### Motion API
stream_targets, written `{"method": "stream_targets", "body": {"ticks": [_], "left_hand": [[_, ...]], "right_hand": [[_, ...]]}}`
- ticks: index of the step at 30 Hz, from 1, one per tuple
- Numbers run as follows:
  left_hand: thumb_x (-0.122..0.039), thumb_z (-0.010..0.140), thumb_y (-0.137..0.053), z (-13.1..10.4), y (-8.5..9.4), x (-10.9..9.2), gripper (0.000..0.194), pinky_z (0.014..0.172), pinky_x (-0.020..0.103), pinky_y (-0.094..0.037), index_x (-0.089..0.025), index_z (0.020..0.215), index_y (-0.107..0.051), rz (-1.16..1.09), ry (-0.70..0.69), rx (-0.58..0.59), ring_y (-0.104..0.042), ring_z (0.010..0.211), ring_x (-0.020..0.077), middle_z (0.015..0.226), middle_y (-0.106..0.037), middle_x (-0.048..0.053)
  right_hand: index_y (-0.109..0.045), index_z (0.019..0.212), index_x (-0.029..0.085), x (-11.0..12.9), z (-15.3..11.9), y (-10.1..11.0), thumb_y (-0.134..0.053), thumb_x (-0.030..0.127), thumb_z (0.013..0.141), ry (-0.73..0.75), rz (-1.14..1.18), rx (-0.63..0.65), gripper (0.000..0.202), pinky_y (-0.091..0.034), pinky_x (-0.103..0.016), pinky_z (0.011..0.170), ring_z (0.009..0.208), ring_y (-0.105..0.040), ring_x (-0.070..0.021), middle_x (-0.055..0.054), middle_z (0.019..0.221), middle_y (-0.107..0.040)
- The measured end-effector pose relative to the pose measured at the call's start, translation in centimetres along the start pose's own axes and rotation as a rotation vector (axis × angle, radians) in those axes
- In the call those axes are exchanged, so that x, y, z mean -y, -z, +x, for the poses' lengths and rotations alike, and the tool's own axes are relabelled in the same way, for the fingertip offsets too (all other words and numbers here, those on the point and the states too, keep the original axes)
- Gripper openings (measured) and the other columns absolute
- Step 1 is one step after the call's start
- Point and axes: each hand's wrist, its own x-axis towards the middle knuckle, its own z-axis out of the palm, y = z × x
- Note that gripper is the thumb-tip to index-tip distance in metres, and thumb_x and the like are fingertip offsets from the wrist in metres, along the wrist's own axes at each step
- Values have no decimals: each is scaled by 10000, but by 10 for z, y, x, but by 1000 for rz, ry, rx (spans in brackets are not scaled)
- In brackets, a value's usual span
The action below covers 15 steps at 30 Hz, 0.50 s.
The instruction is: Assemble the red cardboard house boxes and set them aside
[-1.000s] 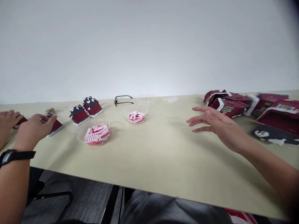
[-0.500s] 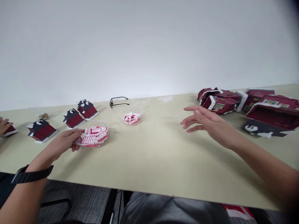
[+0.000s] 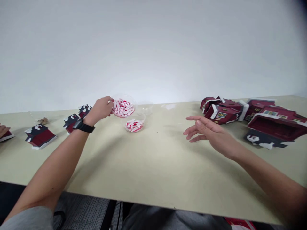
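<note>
My left hand (image 3: 102, 108) pinches the rim of a clear plastic bowl (image 3: 123, 108) filled with red-and-white striped pieces. It is held tilted toward me near the back of the table. Just in front of it sits a smaller clear bowl (image 3: 134, 126) with similar red and white pieces. My right hand (image 3: 203, 129) hovers above the table with its fingers apart and nothing in them. Closest to that hand are dark red model house parts (image 3: 222, 110) with white edges and small windows, lying in a cluster.
More red house parts (image 3: 280, 124) lie at the right, one hollow side up. Dark-roofed little houses (image 3: 40, 136) stand at the left. A co-worker's hand (image 3: 3, 130) touches another at the left edge. A clear container (image 3: 145, 108) sits by the wall. A tan bundle (image 3: 43, 121) lies back left.
My left hand has carried the larger bowl up and away to the right, from the front left toward the back. The bowl now hides the eyeglasses. My right hand stays nearly in place.
</note>
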Motion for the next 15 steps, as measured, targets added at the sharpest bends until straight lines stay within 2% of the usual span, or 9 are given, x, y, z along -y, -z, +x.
{"method": "stream_targets", "body": {"ticks": [4,9,15], "left_hand": [[-209,992,-353,14,-18,-10,482,781,340,-521,-55,1335,-655,172,-67,-37,-715,787,236,906,-762,148],[-235,1027,-306,7,-27,-18,486,842,396,-512,-49,1354,-615,337,-110,-83,-729,1006,331,1073,-759,233],[-259,1060,-259,-10,-35,-25,455,779,375,-512,-66,1358,-544,474,-95,-114,-737,946,331,1000,-747,226]], "right_hand": [[-569,1358,269,1,1,0,-583,760,983,1,2,19,618,-622,-465,872,937,-732,-270,-87,1019,-777],[-572,1342,267,2,1,-1,-579,759,983,-4,3,24,610,-625,-466,869,930,-732,-266,-85,1013,-776],[-580,1332,264,2,1,-2,-582,774,971,-14,-1,28,624,-629,-467,856,911,-736,-270,-92,1011,-778]]}}
